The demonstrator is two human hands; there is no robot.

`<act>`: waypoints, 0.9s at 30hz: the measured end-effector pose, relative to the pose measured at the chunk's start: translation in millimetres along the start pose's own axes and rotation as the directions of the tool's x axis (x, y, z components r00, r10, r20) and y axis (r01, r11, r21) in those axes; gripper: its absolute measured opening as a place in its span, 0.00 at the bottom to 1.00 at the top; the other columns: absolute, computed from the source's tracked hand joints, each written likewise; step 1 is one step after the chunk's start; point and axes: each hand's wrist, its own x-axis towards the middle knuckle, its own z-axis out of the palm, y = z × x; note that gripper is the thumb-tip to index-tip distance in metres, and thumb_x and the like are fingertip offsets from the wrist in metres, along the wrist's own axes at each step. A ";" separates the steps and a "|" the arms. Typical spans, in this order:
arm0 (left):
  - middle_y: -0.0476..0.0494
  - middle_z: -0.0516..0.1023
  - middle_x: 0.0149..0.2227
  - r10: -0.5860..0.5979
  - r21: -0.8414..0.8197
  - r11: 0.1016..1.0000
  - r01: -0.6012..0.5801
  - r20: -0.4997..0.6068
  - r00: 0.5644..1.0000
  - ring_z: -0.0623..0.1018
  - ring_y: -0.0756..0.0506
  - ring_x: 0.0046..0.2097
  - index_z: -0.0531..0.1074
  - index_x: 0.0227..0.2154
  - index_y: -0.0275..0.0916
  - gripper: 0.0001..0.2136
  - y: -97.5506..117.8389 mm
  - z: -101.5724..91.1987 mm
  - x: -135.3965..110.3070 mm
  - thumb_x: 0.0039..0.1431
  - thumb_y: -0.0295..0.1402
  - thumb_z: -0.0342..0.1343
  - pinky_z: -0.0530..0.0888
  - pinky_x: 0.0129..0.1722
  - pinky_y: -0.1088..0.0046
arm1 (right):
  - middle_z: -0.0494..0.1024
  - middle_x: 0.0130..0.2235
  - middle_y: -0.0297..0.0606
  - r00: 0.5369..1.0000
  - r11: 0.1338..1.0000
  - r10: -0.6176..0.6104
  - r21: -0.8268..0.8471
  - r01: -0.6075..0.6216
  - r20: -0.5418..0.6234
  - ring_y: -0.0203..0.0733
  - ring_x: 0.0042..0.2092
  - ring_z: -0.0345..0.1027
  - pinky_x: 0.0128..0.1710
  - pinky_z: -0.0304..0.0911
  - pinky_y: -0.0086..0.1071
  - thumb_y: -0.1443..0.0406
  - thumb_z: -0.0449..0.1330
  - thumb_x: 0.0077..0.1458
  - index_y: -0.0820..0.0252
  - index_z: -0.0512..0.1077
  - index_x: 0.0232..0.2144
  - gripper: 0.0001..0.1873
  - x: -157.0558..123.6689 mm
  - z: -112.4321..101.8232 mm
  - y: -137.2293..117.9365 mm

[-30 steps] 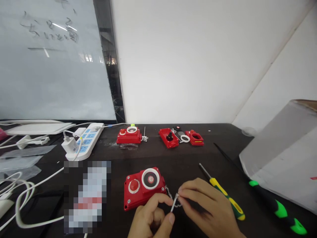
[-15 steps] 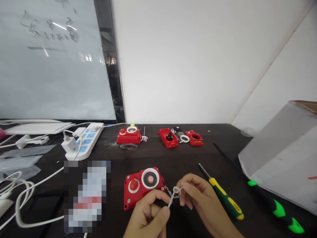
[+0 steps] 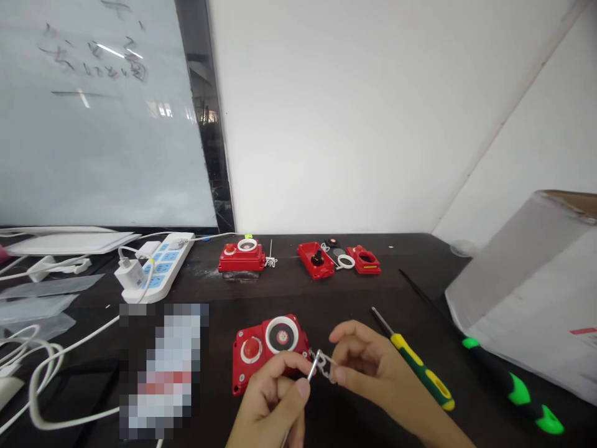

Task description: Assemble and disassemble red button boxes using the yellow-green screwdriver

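Note:
My left hand (image 3: 277,398) pinches a thin metal rod (image 3: 314,367) between thumb and forefinger, its tip pointing up toward my other hand. The fingers of my right hand (image 3: 361,361) are closed on a pale, thin chain (image 3: 323,367) that loops beside the rod's tip. Whether the chain passes through the rod's end is too small to tell. Behind my left hand lies a red alarm box (image 3: 254,361) with a round red button (image 3: 250,348) and a white ring (image 3: 296,336) around a dark disc. My left fingers hide its lower right part.
Right of my hands lie a yellow-green screwdriver (image 3: 422,367) and a black-green screwdriver (image 3: 517,389). Toward the wall stand another red box (image 3: 240,261), an opened red housing (image 3: 310,252) and its red cover (image 3: 366,264). A power strip (image 3: 163,286) and a white carton (image 3: 517,280) flank the table.
The metal rod has tilted and shifted slightly left with my left hand. My right hand has drawn the chain lower, and its forefinger has lifted away. The view has shifted slightly.

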 end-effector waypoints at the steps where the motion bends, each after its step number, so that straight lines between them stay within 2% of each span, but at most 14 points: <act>1: 0.61 0.60 0.07 0.000 -0.016 1.000 0.000 -0.007 1.000 0.51 0.60 0.10 0.66 0.31 0.38 0.19 0.4 -0.3 0.3 0.48 0.51 0.56 0.51 0.12 0.88 | 0.71 0.26 0.29 1.000 1.000 0.007 0.014 -0.007 -0.003 0.29 0.29 0.64 0.31 0.59 0.25 0.65 0.64 0.47 0.59 0.67 0.34 0.11 -0.1 -2.4 -0.7; 3: 0.61 0.60 0.06 -0.007 -0.037 0.999 0.006 -0.024 1.000 0.51 0.59 0.09 0.66 0.31 0.38 0.19 0.7 -0.9 1.1 0.49 0.51 0.56 0.51 0.12 0.87 | 0.72 0.25 0.31 1.000 0.996 -0.011 0.087 0.011 0.005 0.29 0.26 0.64 0.27 0.59 0.24 0.64 0.64 0.45 0.61 0.68 0.27 0.09 -0.3 -7.7 -1.0; 5: 0.61 0.58 0.05 -0.008 -0.045 0.999 0.006 -0.033 0.999 0.51 0.59 0.09 0.66 0.32 0.38 0.19 0.1 -1.4 1.7 0.49 0.51 0.55 0.51 0.11 0.87 | 0.72 0.23 0.32 0.998 0.980 -0.058 0.190 0.058 -0.005 0.29 0.23 0.63 0.23 0.58 0.24 0.63 0.65 0.44 0.62 0.68 0.24 0.09 -0.5 -12.4 -0.5; 8: 0.60 0.59 0.06 0.003 -0.032 0.999 -0.004 -0.009 1.000 0.51 0.59 0.10 0.67 0.32 0.37 0.19 -2.0 -2.4 1.4 0.50 0.50 0.55 0.50 0.11 0.87 | 0.72 0.21 0.31 0.991 0.933 -0.112 0.335 0.130 -0.073 0.27 0.18 0.60 0.18 0.54 0.23 0.63 0.66 0.42 0.61 0.68 0.23 0.10 0.8 -15.7 -0.2; 10: 0.60 0.59 0.07 0.001 -0.037 0.999 0.000 0.035 0.999 0.51 0.60 0.10 0.67 0.31 0.37 0.19 -3.3 -3.3 0.1 0.49 0.50 0.56 0.49 0.12 0.88 | 0.71 0.21 0.29 0.985 0.914 -0.091 0.381 0.140 -0.144 0.26 0.17 0.58 0.17 0.52 0.23 0.63 0.66 0.42 0.61 0.68 0.23 0.10 4.1 -15.9 -0.2; 14: 0.61 0.57 0.09 -0.011 -0.118 0.993 0.030 0.157 0.988 0.51 0.61 0.11 0.69 0.29 0.38 0.18 -2.7 -5.6 -3.5 0.46 0.49 0.60 0.48 0.12 0.88 | 0.70 0.22 0.28 0.937 0.925 -0.003 0.355 0.135 -0.348 0.26 0.19 0.57 0.18 0.51 0.21 0.64 0.64 0.44 0.60 0.67 0.26 0.09 14.4 -19.2 2.0; 16: 0.61 0.56 0.09 -0.017 -0.155 0.987 0.043 0.168 0.986 0.51 0.61 0.11 0.70 0.30 0.38 0.18 -1.0 -6.9 -4.4 0.46 0.49 0.60 0.49 0.12 0.88 | 0.70 0.23 0.28 0.916 0.963 -0.008 0.242 0.114 -0.401 0.25 0.19 0.57 0.18 0.51 0.21 0.64 0.63 0.45 0.60 0.67 0.27 0.09 17.3 -22.9 4.1; 17: 0.61 0.56 0.08 -0.016 -0.164 0.986 0.042 0.156 0.988 0.51 0.61 0.11 0.71 0.30 0.38 0.18 -0.2 -7.5 -4.4 0.47 0.49 0.59 0.49 0.12 0.88 | 0.70 0.23 0.28 0.923 0.986 -0.016 0.146 0.078 -0.384 0.26 0.19 0.57 0.18 0.51 0.21 0.65 0.62 0.45 0.60 0.67 0.27 0.07 17.4 -24.5 5.1; 19: 0.61 0.57 0.07 -0.001 -0.173 0.985 0.021 0.115 0.993 0.50 0.60 0.10 0.71 0.31 0.37 0.17 1.0 -8.2 -3.5 0.51 0.48 0.56 0.49 0.12 0.88 | 0.71 0.22 0.29 0.972 0.995 0.010 -0.090 -0.032 -0.236 0.27 0.20 0.59 0.20 0.54 0.22 0.66 0.61 0.46 0.61 0.69 0.27 0.04 14.5 -26.1 6.4; 21: 0.60 0.59 0.06 0.028 -0.180 0.984 -0.013 0.081 0.996 0.52 0.60 0.08 0.70 0.30 0.37 0.15 1.8 -8.0 -2.2 0.54 0.46 0.54 0.49 0.11 0.87 | 0.73 0.25 0.31 0.995 0.940 0.099 -0.326 -0.098 -0.013 0.30 0.24 0.63 0.23 0.57 0.23 0.68 0.60 0.45 0.61 0.72 0.30 0.06 9.1 -25.2 6.8; 23: 0.59 0.62 0.06 0.052 -0.188 0.981 -0.041 0.054 0.997 0.56 0.59 0.07 0.68 0.29 0.37 0.14 2.4 -6.5 -1.3 0.55 0.45 0.53 0.50 0.10 0.87 | 0.75 0.32 0.34 0.982 0.866 0.148 -0.494 -0.071 0.118 0.32 0.27 0.66 0.28 0.60 0.25 0.69 0.62 0.42 0.58 0.74 0.34 0.12 3.9 -22.8 6.1; 25: 0.57 0.68 0.09 0.066 -0.190 0.980 -0.063 0.013 0.998 0.62 0.57 0.09 0.66 0.30 0.38 0.13 3.4 -3.8 -1.2 0.55 0.45 0.54 0.54 0.11 0.87 | 0.74 0.38 0.35 0.992 0.823 0.085 -0.568 -0.015 0.097 0.32 0.30 0.66 0.30 0.60 0.26 0.69 0.62 0.42 0.56 0.75 0.35 0.13 1.0 -19.5 4.1; 27: 0.53 0.74 0.14 0.088 -0.168 0.981 -0.094 -0.041 0.995 0.70 0.54 0.13 0.65 0.31 0.38 0.14 4.7 -0.7 -1.6 0.54 0.45 0.55 0.61 0.14 0.85 | 0.74 0.35 0.35 0.999 0.857 0.025 -0.515 0.000 0.042 0.32 0.29 0.65 0.29 0.59 0.25 0.66 0.60 0.46 0.58 0.75 0.33 0.08 0.2 -14.7 0.8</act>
